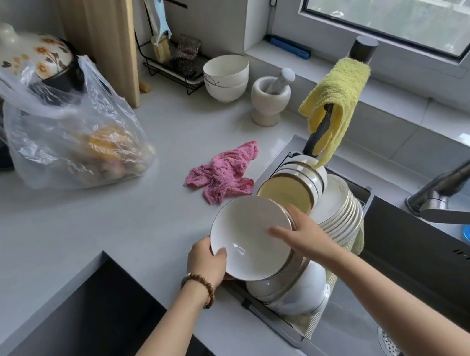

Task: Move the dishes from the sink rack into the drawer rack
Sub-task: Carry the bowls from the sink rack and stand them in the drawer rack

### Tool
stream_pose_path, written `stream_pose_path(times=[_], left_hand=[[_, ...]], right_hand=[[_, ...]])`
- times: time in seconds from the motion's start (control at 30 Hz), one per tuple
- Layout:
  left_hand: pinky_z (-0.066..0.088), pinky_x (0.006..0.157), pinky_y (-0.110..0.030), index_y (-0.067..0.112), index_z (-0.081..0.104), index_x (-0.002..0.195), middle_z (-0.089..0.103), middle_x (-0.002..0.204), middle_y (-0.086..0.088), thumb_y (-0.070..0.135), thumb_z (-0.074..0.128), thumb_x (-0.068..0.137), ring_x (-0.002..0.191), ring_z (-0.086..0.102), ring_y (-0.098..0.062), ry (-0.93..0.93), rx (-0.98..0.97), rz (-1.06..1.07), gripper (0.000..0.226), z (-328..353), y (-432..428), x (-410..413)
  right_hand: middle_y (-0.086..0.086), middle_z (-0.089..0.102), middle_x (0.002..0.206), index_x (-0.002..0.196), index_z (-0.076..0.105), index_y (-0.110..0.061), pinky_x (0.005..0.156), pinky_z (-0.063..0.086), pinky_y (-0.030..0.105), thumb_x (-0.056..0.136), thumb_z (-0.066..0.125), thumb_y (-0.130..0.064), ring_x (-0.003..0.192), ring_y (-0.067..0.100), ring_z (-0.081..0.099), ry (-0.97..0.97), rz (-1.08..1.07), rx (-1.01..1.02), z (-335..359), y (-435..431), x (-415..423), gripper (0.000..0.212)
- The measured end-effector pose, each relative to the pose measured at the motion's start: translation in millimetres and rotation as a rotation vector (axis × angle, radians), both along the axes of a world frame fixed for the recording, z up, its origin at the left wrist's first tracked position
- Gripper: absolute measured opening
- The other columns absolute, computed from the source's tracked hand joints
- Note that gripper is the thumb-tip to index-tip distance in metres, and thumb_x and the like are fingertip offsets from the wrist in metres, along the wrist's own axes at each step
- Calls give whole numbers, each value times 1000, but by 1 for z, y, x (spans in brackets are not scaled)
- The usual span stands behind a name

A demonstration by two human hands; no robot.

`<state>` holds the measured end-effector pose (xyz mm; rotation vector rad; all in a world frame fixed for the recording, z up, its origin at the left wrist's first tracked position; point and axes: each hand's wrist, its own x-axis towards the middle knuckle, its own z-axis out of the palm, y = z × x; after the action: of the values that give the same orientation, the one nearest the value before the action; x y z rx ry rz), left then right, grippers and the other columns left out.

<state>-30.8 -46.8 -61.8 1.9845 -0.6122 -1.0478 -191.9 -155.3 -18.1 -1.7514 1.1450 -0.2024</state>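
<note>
A white plate [250, 237] with a thin dark rim is held tilted above the sink rack [268, 312]. My left hand [208, 264] grips its lower left edge, thumb on the inside. My right hand [302, 233] holds its right edge, fingers spread over the inner face. Below the plate lie white bowls [296, 289] in the rack's near end. Behind it stand a yellow-faced dish [287, 194], more bowls [310, 171] and a row of upright white plates [341, 209]. The drawer rack is out of view.
A pink cloth [223, 173] lies on the counter left of the rack. A yellow cloth [336, 102] hangs on a dark handle above it. Stacked bowls [226, 78], a mortar and pestle [271, 98] and a plastic bag [71, 133] stand further back. The tap [457, 178] reaches in from the right.
</note>
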Motion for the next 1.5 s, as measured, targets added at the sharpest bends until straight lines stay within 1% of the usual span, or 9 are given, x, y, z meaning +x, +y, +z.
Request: stream_pose_path(times=[0.23, 0.43, 0.57, 0.7, 0.8, 0.9, 1.03, 1.27, 1.5], left_hand=[[55, 67, -32, 4, 64, 91, 68, 85, -8, 11, 51, 89, 81, 63, -26, -203, -106, 0, 15, 38, -6, 16], [51, 62, -39, 4, 58, 79, 63, 69, -14, 32, 45, 95, 67, 60, -29, -387, -255, 10, 34, 71, 10, 37], [33, 42, -18, 17, 44, 67, 43, 51, -2, 36, 34, 98, 47, 41, -16, -505, -283, 62, 38, 97, 38, 52], [45, 53, -11, 27, 54, 101, 64, 83, 3, 45, 29, 96, 76, 60, -8, -306, -361, 183, 31, 119, 87, 65], [44, 70, -15, 35, 52, 107, 64, 93, 17, 61, 26, 85, 90, 58, 1, -305, -384, 280, 43, 130, 143, 78], [43, 68, -8, 41, 50, 100, 62, 91, 27, 71, 27, 82, 88, 57, 7, -367, -373, 399, 42, 136, 216, 91], [45, 70, -12, 42, 49, 100, 60, 91, 33, 77, 29, 69, 84, 57, 6, -408, -362, 576, 51, 136, 334, 100], [41, 71, -5, 44, 51, 100, 60, 94, 35, 74, 35, 74, 87, 53, 19, -415, -294, 814, 43, 119, 564, 101], [48, 71, -23, 45, 52, 92, 64, 87, 21, 75, 35, 77, 83, 59, 5, -277, -137, 989, 38, 99, 722, 99]], right_hand=[[-6, 66, 119, 124, 53, -38, 94, 53, 41, 73, 71, -50, 108, 14, 64, -252, 6, 280, 30, -16, 16, 55], [-4, 67, 118, 126, 54, -36, 76, 57, 37, 73, 71, -48, 108, 19, 65, -347, 64, 336, 59, -4, 30, 57], [-6, 65, 121, 129, 50, -40, 79, 58, 41, 72, 70, -51, 110, 19, 64, -388, 104, 384, 76, 20, 48, 61], [-10, 62, 127, 132, 45, -45, 89, 54, 50, 72, 66, -59, 114, 17, 62, -425, 225, 407, 91, 64, 79, 65], [-16, 62, 124, 128, 47, -49, 88, 56, 45, 67, 60, -71, 114, 12, 61, -423, 322, 372, 95, 113, 106, 66], [-16, 61, 125, 127, 47, -49, 82, 58, 41, 65, 57, -80, 114, 11, 61, -413, 401, 401, 98, 178, 135, 71], [-36, 59, 115, 120, 50, -52, 69, 58, 26, 79, 45, -71, 100, -9, 62, -373, 513, 476, 111, 288, 168, 45], [-6, 71, 113, 112, 64, -44, 89, 54, 49, 86, 24, -70, 103, 15, 68, -218, 628, 745, 79, 499, 213, 55], [-5, 73, 105, 111, 64, -39, 73, 59, 37, 89, 29, -65, 99, 18, 69, -81, 709, 732, 48, 650, 239, 49]])
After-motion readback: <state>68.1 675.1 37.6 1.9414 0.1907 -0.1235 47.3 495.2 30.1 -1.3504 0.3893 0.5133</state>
